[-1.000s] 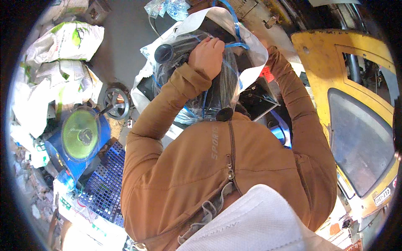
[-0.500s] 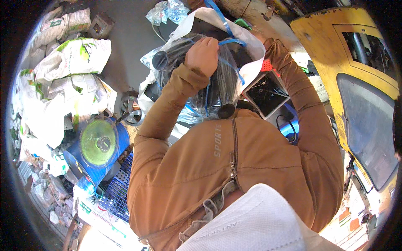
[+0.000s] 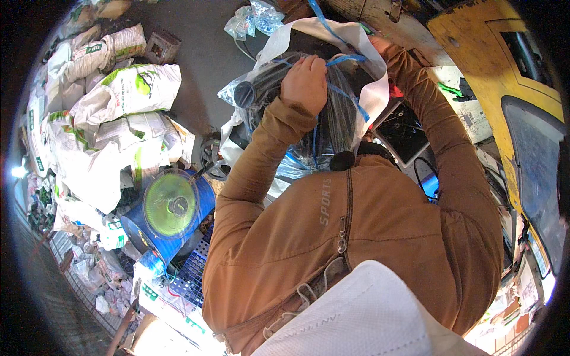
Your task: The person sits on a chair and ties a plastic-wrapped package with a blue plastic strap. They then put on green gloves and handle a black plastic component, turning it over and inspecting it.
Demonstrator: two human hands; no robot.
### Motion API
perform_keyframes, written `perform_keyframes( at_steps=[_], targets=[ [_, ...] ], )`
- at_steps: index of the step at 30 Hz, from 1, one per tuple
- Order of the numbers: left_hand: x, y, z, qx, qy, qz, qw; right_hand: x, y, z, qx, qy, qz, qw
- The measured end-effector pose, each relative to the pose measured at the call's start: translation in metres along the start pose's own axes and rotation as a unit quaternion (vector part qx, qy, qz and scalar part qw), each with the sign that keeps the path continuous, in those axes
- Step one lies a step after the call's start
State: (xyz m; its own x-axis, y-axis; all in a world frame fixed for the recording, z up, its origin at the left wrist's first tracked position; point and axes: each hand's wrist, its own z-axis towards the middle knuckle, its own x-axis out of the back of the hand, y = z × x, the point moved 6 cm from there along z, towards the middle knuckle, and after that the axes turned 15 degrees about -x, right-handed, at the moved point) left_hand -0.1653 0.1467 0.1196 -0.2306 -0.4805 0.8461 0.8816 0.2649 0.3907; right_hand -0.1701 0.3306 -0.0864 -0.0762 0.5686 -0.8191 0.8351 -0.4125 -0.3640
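Observation:
A large white sack (image 3: 376,98) stands in front of my chest, its mouth spread wide. Inside it is a clear plastic bag (image 3: 332,127) crossed by blue straps (image 3: 346,59), with dark round ends (image 3: 244,94) of something showing. My left hand (image 3: 304,83) is closed over the gathered clear plastic near the sack's middle, its fingertips partly hidden. At the far right rim of the sack is my right hand (image 3: 381,45), only the back of it showing. What its fingers do is hidden.
White sacks (image 3: 136,89) are piled at left. A green-grilled fan (image 3: 171,204) sits against a blue drum (image 3: 206,193), above a blue plastic crate (image 3: 193,270). Right of the sack are a square dark tray (image 3: 401,130) and a yellow machine panel (image 3: 475,65). Crumpled clear plastic (image 3: 264,21) lies beyond.
The whole view has shifted, so everything sits further right. My left hand stays on the clear plastic and my right hand stays by the sack's far rim.

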Motion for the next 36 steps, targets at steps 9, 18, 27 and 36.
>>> perform_keyframes(
  at_steps=[9,18,27,36],
  targets=[
    [0.0,0.0,0.002,0.011,-0.024,-0.009,1.0,-0.021,-0.014,-0.011,0.027,0.111,-0.128,0.985],
    [0.0,0.001,0.001,-0.001,-0.013,-0.008,1.0,-0.051,-0.023,-0.021,0.058,-0.085,-0.097,0.99],
    [-0.002,0.002,0.004,-0.011,-0.037,0.0,0.999,-0.057,-0.034,-0.011,0.095,0.005,-0.274,0.957],
    [0.001,0.003,0.001,-0.011,-0.024,0.01,1.0,-0.029,-0.04,-0.012,0.054,0.161,-0.277,0.946]
  ],
)
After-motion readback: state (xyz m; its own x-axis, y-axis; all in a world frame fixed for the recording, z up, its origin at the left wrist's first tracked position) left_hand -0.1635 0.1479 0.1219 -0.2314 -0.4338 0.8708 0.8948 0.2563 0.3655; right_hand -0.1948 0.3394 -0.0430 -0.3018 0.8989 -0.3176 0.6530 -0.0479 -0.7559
